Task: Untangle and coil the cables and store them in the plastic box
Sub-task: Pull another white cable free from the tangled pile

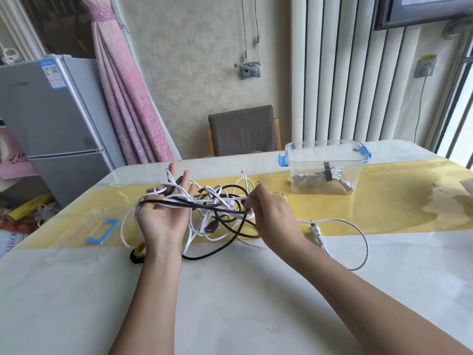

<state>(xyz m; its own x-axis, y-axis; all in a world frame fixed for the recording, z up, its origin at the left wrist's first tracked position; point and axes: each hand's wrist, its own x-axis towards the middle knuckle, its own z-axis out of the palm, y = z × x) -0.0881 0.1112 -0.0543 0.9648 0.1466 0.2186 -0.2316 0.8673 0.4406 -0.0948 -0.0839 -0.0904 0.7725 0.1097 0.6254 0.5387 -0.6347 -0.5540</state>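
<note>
A tangle of cables (217, 206), white and black, is held above the yellow runner (384, 208) near the middle of the table (230, 290). Its long axis runs left to right, between the 2 hands. The left hand (163, 216) is turned palm up with the fingers spread and straight; several strands are only draped across it and nothing is clasped. By the right hand (273, 216) 1 white strand of the tangle is pinched between thumb and fingertips.

From the tangle 1 white cable is led out to the right in a wide loop, and its plug (316, 233) lies on the table, prongs pointed away from the person.

The plastic box (322, 145) stands open near the far edge of the table, well apart from the tangle, its long side parallel to that edge. A coiled white cable (320, 177) lies inside. The clear lid (76, 226) lies flat near the left edge.

A broad stretch of white table top is seen under the forearms.

On the fridge (51, 119) a label (52, 74) is fixed; its writing cannot be read.
</note>
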